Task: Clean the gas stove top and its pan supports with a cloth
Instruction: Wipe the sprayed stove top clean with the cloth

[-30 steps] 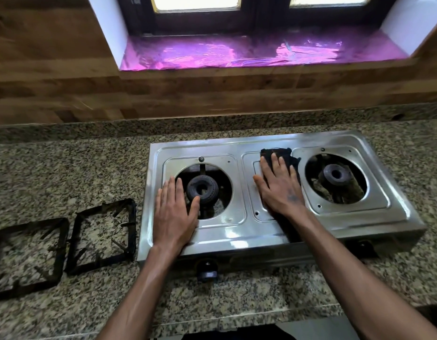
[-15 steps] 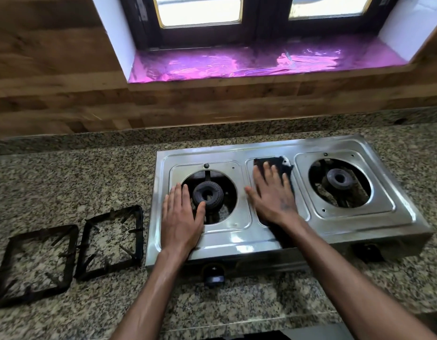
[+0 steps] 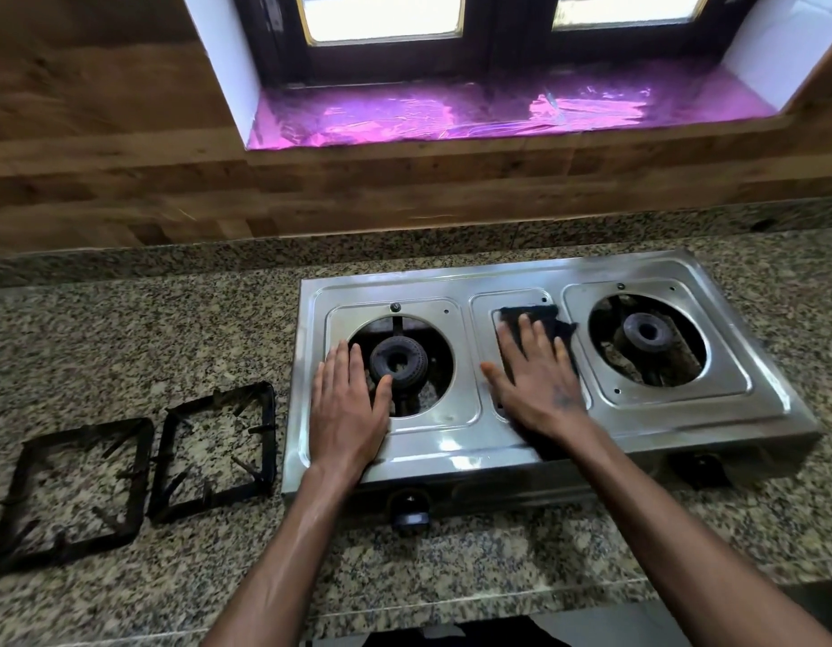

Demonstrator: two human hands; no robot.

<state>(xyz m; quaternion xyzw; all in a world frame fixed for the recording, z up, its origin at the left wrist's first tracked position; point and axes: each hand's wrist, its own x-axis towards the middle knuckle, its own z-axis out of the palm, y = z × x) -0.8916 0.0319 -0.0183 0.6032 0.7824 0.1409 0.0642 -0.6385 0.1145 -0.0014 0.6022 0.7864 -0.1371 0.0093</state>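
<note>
A steel two-burner gas stove [image 3: 451,448] sits on the granite counter, both burners bare. My right hand [image 3: 542,382] lies flat on a dark cloth [image 3: 533,315], pressing it onto the middle panel between the burners. The cloth sticks out beyond my fingertips and under my wrist. My left hand [image 3: 346,408] rests flat, fingers together, on the stove's left side, thumb over the edge of the left burner [image 3: 398,361] opening. Two black square pan supports [image 3: 215,452] [image 3: 71,495] lie side by side on the counter, left of the stove.
The right burner [image 3: 646,331] sits in its round opening. Two dark knobs [image 3: 408,509] [image 3: 701,469] project from the stove front. A wooden wall panel and a window sill [image 3: 451,116] lined with pink foil stand behind the granite counter [image 3: 124,329].
My right hand with the cloth has slid slightly left and toward me on the middle panel. The view has shifted, so the stove appears further right. My left hand has stayed put.
</note>
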